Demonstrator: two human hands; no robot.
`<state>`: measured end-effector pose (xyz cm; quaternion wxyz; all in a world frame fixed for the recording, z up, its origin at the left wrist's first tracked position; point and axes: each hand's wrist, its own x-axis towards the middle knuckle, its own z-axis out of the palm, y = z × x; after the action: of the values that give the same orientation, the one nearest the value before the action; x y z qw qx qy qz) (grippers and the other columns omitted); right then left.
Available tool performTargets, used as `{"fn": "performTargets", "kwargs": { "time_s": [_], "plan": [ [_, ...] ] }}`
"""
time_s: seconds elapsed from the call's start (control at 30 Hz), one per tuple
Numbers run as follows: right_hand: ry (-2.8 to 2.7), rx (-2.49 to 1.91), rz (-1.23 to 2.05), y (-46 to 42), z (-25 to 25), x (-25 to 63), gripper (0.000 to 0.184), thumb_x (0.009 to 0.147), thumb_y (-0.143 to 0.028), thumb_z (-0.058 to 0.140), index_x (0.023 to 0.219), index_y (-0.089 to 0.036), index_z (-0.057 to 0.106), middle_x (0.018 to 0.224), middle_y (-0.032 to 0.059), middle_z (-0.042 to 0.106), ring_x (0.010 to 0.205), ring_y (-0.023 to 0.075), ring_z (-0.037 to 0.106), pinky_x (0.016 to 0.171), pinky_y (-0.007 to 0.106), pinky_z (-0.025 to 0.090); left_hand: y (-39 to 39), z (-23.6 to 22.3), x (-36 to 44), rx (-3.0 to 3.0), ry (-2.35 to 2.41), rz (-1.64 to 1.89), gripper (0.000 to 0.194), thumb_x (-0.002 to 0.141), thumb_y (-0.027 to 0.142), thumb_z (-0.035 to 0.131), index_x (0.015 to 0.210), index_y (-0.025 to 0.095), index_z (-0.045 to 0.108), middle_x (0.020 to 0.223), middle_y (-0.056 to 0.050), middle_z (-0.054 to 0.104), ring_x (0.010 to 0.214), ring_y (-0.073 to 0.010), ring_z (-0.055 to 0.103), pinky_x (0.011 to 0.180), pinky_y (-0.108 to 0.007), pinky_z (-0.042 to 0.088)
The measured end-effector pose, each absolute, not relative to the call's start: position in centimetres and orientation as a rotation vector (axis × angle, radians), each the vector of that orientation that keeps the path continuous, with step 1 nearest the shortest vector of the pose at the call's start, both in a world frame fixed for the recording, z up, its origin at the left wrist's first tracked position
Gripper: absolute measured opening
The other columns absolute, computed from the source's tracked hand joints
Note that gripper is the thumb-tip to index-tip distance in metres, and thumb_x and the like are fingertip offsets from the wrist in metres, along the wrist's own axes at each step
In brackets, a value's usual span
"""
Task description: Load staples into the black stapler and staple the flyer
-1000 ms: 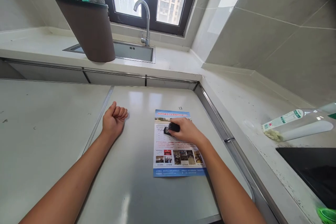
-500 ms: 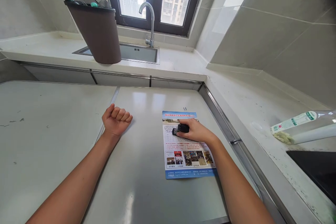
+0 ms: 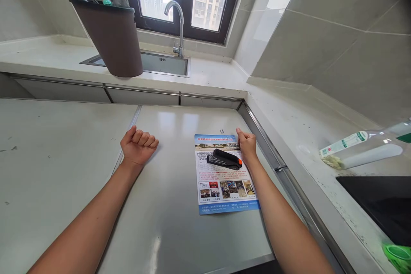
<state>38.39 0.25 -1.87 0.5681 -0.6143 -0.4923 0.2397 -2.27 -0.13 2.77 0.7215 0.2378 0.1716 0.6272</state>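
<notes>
A black stapler (image 3: 224, 159) with an orange tip lies on a printed flyer (image 3: 229, 207), its long side running left to right. The flyer, blue along its top and bottom with rows of small photos, rests flat on the pale table (image 3: 167, 222). Closed in a fist with the thumb up, my right hand (image 3: 246, 143) is at the flyer's right edge, just off the stapler; nothing shows in its fingers. My left hand (image 3: 138, 145) makes a fist above the table, left of the flyer, holding nothing. Two thin dark slivers (image 3: 221, 131) lie just beyond the flyer.
A brown bin (image 3: 112, 43) stands at the back by the sink (image 3: 163, 63) and its tap (image 3: 180, 30). On the right counter (image 3: 272, 107) lies a clear plastic bottle (image 3: 369, 150), near a black panel (image 3: 375, 201) and a green object (image 3: 398, 254).
My right hand has let go of the stapler and moved up and right, closing into a fist. The stapler stays on the flyer. My left fist keeps its pose; the view shifts slightly.
</notes>
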Motion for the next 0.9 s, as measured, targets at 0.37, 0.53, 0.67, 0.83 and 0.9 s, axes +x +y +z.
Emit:
{"fn": "performTargets", "kwargs": {
  "time_s": [0.37, 0.53, 0.67, 0.83, 0.9],
  "plan": [
    [-1.314, -1.577, 0.538, 0.37, -1.58, 38.20, 0.056, 0.086, -0.057, 0.061, 0.057, -0.025, 0.024, 0.058, -0.0054, 0.018, 0.058, 0.0104, 0.019, 0.054, 0.028, 0.017, -0.14, 2.46, -2.17, 0.473, 0.540, 1.430, 0.067, 0.102, 0.049, 0.047, 0.061, 0.020, 0.003, 0.048, 0.005, 0.000, 0.038, -0.0124, 0.019, 0.043, -0.031, 0.025],
    [-1.422, -1.616, 0.462, 0.35, -1.55, 38.05, 0.055, 0.088, -0.054, 0.057, 0.057, -0.025, 0.022, 0.059, -0.0050, 0.017, 0.059, 0.0110, 0.020, 0.056, 0.029, 0.017, -0.15, 2.55, -2.08, 0.463, 0.578, 1.431, 0.067, 0.102, 0.051, 0.048, 0.060, 0.020, 0.007, 0.046, 0.005, 0.003, 0.038, -0.0123, 0.023, 0.043, -0.031, 0.025],
    [-1.595, -1.612, 0.248, 0.07, -1.10, 37.60, 0.053, 0.091, -0.050, 0.059, 0.058, -0.024, 0.027, 0.058, -0.0053, 0.027, 0.059, 0.0125, 0.028, 0.060, 0.028, 0.026, -0.18, 2.63, -2.02, 0.465, 0.564, 1.429, 0.064, 0.103, 0.049, 0.044, 0.059, 0.020, 0.008, 0.047, 0.004, 0.004, 0.038, -0.0124, 0.022, 0.043, -0.031, 0.024],
    [-1.874, -1.472, 0.114, 0.35, -1.09, 37.61, 0.020, 0.086, -0.038, 0.067, 0.079, -0.023, 0.056, 0.086, 0.0048, 0.062, 0.087, 0.0227, 0.055, 0.081, 0.033, 0.045, -0.22, 2.55, -2.05, 0.459, 0.555, 1.428, 0.067, 0.104, 0.055, 0.043, 0.061, 0.020, 0.005, 0.047, 0.005, 0.002, 0.038, -0.0122, 0.022, 0.043, -0.031, 0.025],
    [-1.914, -1.467, 0.153, 0.73, -1.64, 37.82, 0.018, 0.086, -0.038, 0.068, 0.093, -0.022, 0.063, 0.104, 0.0098, 0.067, 0.102, 0.0269, 0.059, 0.092, 0.039, 0.049, -0.22, 2.52, -2.07, 0.456, 0.550, 1.432, 0.067, 0.104, 0.056, 0.043, 0.061, 0.020, 0.005, 0.047, 0.005, 0.002, 0.037, -0.0122, 0.022, 0.043, -0.031, 0.024]
  ]
}}
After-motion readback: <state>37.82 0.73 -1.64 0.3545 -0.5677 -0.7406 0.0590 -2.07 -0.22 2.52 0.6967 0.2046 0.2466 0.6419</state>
